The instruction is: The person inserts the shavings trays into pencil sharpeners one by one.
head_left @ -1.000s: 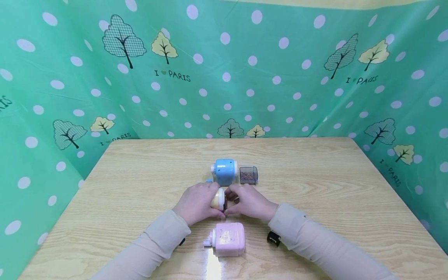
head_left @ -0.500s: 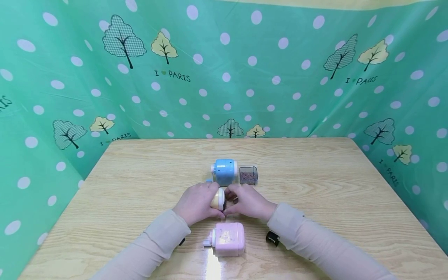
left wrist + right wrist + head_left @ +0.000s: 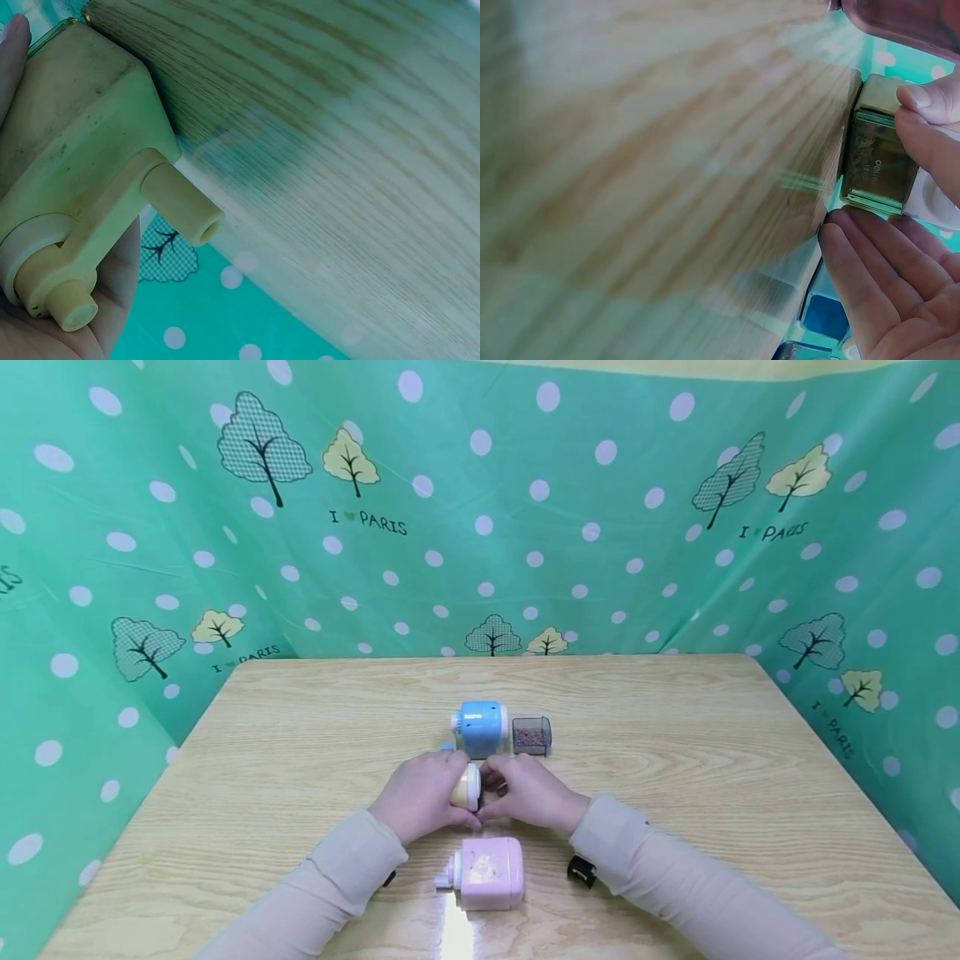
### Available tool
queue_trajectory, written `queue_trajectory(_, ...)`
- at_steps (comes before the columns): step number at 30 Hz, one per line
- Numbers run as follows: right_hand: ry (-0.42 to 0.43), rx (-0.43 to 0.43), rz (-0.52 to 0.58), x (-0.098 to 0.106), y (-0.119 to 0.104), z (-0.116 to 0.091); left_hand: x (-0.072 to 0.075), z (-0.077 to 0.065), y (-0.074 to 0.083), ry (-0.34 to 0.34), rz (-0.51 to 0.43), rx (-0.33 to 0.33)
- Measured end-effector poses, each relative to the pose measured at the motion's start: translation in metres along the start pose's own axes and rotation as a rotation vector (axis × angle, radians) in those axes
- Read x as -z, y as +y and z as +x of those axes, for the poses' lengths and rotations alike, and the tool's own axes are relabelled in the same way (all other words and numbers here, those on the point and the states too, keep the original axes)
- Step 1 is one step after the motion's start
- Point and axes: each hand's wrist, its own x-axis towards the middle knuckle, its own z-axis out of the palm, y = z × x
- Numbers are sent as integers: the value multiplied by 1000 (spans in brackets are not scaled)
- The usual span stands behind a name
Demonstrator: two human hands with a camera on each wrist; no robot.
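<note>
Head view: left hand (image 3: 423, 789) curled over yellow sharpener (image 3: 467, 787), firm grip, thumb on near side, fingers on far side, white front end facing the right hand. Right hand (image 3: 528, 792) at that front end, fingers bent, thumb and fingertips close in, only a narrow gap between them. Yellow sharpener sits between both hands, low over the surface (image 3: 300, 760); can't tell if it touches. Blue sharpener (image 3: 482, 727) just beyond the hands, clear shavings box (image 3: 532, 737) right beside it, beyond the right hand, reddish bits inside. Pink sharpener (image 3: 491, 872) on the near side of the hands, lying between the forearms, crank end toward the left arm. Left wrist view: yellow sharpener fills the left hand, palm under the crank end, a digit along the far edge; crank (image 3: 112, 210) is clear of the palm, knob sticking out. Right wrist view: right hand has the clear drawer (image 3: 877, 165) between thumb and fingertips, thumb one side, fingers nearly straight on the other; dark contents, drawer up against the white front. Can't tell if it's fully seated.
</note>
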Motion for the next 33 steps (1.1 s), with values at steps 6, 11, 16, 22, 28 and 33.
queue_trajectory(6,3,0,0,-1,0,1,0,0,0,-4,0,0)
queue_trajectory(11,9,-2,-9,-2,-1,2,0,0,-1,-14,2,4)
queue_trajectory(16,12,2,-13,-4,-2,3,0,0,-1,-22,6,4)
queue_trajectory(22,16,10,-12,-5,-3,3,1,-1,-1,-19,-3,7)
queue_trajectory(28,24,4,-8,-5,-2,1,3,-1,0,-26,-12,-5)
queue_trajectory(33,27,8,0,-6,-1,1,3,-1,-1,-38,3,-10)
